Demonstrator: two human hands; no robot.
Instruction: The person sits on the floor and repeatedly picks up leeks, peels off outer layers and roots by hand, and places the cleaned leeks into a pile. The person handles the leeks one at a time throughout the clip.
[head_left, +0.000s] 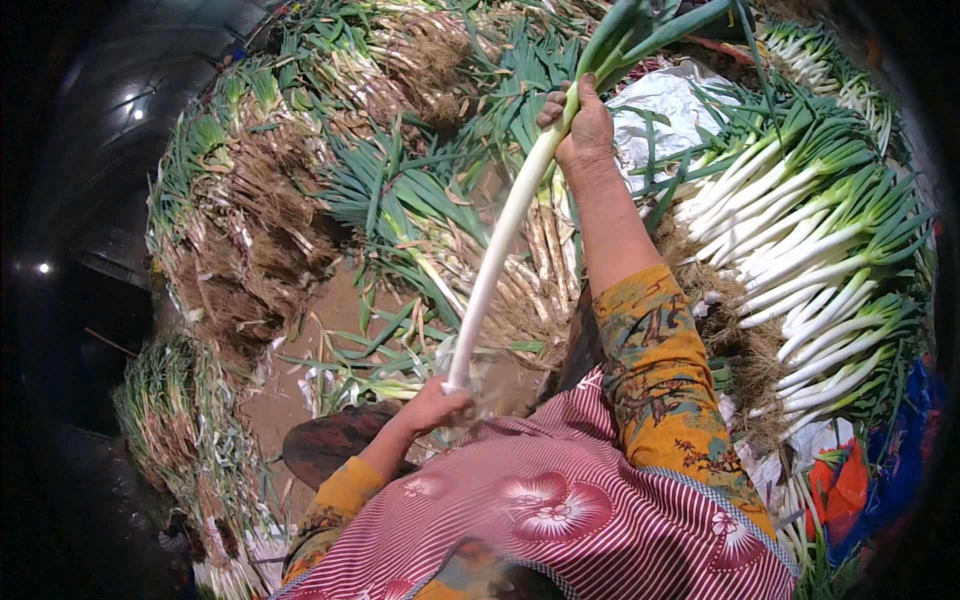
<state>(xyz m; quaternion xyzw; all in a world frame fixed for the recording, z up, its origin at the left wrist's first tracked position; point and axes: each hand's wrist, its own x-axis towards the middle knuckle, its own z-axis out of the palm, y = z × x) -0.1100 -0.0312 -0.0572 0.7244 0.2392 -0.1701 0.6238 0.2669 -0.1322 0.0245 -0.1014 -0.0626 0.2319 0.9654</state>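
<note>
A long peeled Welsh onion (504, 231) slants up and to the right across the middle of the view, its white shaft smooth. My right hand (585, 124) grips it where the shaft turns green, the thumb along the stalk. Low in the view, my left hand (439, 405) closes around the shaft's root end, and the roots there are hidden. Beneath the stalk lies a heap of unpeeled Welsh onions (540, 255) with dry brown skins and roots. To the right, peeled Welsh onions (795, 232) are stacked in a fan, white shafts toward me and green leaves outward.
Rooty, soil-covered onion bundles (255, 202) pile up at the left and far side. Stripped leaves (375, 349) litter the bare ground (289, 382). A white plastic sheet (664, 105) lies behind my right arm. Orange plastic (840, 484) and blue plastic (900, 457) lie at lower right.
</note>
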